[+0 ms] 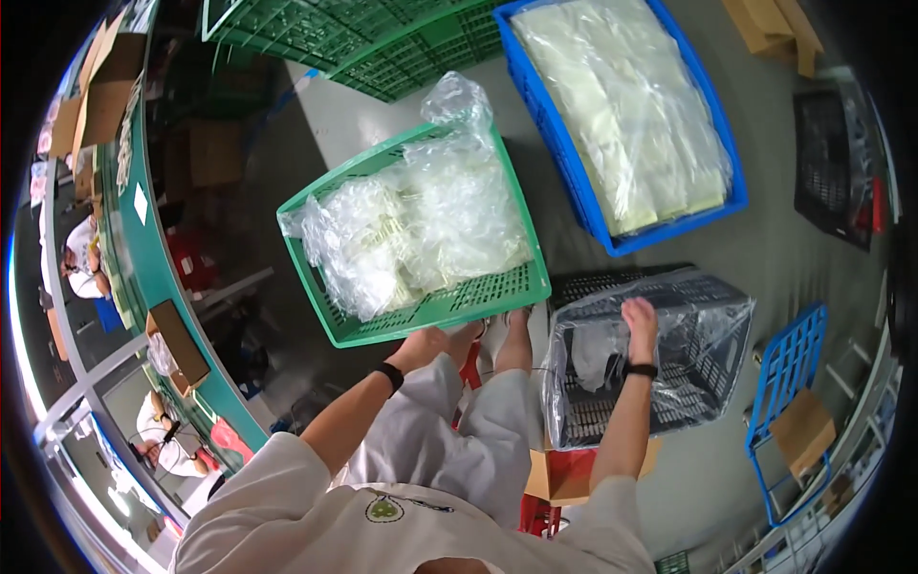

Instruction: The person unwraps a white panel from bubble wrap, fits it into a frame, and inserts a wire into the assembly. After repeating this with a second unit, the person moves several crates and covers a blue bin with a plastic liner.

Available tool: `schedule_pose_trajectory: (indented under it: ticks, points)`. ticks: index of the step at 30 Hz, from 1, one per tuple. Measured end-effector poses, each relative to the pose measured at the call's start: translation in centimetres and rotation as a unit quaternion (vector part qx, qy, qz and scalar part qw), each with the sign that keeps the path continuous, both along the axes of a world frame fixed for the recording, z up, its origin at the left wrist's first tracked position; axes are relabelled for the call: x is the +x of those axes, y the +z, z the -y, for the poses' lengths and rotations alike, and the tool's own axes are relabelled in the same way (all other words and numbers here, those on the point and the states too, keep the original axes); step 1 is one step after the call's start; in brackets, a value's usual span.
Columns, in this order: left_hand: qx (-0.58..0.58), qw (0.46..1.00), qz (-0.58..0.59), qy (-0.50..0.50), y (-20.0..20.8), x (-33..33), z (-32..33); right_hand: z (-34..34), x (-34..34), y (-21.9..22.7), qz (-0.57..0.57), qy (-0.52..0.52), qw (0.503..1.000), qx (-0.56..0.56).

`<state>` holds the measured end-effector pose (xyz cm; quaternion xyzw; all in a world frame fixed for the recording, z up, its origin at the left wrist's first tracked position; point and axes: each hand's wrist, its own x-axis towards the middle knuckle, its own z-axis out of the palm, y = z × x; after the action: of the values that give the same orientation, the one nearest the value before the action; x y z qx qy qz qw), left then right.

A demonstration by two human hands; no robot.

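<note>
My left hand (419, 350) is at the near rim of a green plastic crate (430, 320), its fingers closed over the edge. Bunched clear plastic bags (378, 234) of pale contents fill that crate, and one bag bulges over its far corner. Over to the right, my right hand (641, 330) is above a black slatted crate (710, 359) draped with clear plastic film (574, 402). Its fingers stretch away from me and nothing shows in them. A crumpled clear bag (595, 359) lies inside the black crate, left of this hand.
Beyond the black crate stands a blue crate (564, 182) of pale bagged goods. Stacked green crates (382, 57) rise at the far side. A teal workbench (167, 258) runs along the left; a blue folding cart (789, 368) stands right. An open cardboard box (550, 483) is near my legs.
</note>
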<state>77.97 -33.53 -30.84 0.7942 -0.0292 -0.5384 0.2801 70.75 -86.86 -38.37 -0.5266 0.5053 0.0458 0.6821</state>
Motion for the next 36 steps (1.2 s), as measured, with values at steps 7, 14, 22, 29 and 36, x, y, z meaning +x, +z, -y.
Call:
schedule_pose_trajectory:
  ticks: [7, 14, 22, 29, 36]
  points:
    - [0.0, 0.941, -0.056, 0.334, -1.4, -3.1, -8.1, 1.3, 14.5, -11.1, -0.049, -0.134, 0.99, 0.003]
    - [0.088, 0.904, -0.117, 0.401, 1.9, -7.6, -4.7, 5.3, 16.9, -12.7, -0.08, -0.184, 0.979, -0.044]
    - [-0.176, 0.959, 0.022, 0.221, -5.9, 8.8, 22.4, 6.1, 17.4, -10.9, -0.084, -0.189, 0.97, -0.13]
    - [-0.097, 0.901, -0.069, 0.418, -12.3, 14.9, 38.7, 3.6, 19.4, -8.9, -0.038, -0.208, 0.975, -0.064]
    - [-0.037, 0.888, 0.102, 0.446, -13.2, 13.3, 39.7, 0.6, 20.5, -3.7, -0.058, -0.187, 0.979, -0.057]
